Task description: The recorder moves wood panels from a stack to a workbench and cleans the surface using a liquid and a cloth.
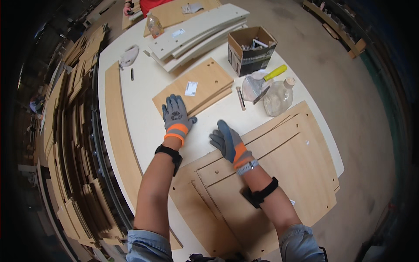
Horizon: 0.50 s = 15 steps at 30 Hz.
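My left hand (176, 114), in a grey glove with an orange cuff, rests flat with its fingers stretched over the near left corner of a short stack of wooden panels (205, 83). A white label (190, 88) is stuck on the top panel, which has drilled holes. My right hand (228, 142), gloved alike, hovers by the far edge of a large wooden panel (301, 153), fingers extended and nothing in them. That large panel has grooves and drilled holes and lies on the white table (152, 144) in front of me.
Beyond lie curved white boards (205, 28) and a bottle (155, 26). To the right stand an open cardboard box (246, 61), a yellow-handled scraper (275, 72) and a clear bottle (278, 99). Stacked boards (65, 174) line the left. A person in red (152, 3) is at the far end.
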Motion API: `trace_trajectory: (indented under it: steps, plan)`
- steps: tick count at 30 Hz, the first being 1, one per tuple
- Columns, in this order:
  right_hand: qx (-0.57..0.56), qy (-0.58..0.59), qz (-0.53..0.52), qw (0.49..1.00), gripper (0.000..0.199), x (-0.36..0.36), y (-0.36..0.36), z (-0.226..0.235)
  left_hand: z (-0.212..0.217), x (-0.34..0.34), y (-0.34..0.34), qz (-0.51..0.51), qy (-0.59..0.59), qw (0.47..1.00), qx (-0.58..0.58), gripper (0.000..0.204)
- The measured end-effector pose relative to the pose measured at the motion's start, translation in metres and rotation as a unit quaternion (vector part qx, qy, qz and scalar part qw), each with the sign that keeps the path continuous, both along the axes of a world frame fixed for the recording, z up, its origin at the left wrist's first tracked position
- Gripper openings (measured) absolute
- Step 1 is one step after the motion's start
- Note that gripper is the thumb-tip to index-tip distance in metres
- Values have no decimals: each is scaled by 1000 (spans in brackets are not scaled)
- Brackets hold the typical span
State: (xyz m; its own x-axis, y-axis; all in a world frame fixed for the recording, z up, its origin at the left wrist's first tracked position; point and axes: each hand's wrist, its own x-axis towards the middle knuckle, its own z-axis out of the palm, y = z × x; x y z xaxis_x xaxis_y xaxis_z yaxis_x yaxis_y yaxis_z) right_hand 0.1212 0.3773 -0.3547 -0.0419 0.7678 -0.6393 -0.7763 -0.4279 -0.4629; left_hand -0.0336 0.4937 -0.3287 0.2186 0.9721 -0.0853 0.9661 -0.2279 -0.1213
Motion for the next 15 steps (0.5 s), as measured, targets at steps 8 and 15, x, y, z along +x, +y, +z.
trace_trajectory:
  steps: [8,15]
  plan:
    - [72,112,1,991,76,-6,46,-6,-21,-20,-50,-163,99,981,36,78]
    - [34,49,-30,998,44,-6,-9,9,33,-23,-115,-204,-71,975,-59,72]
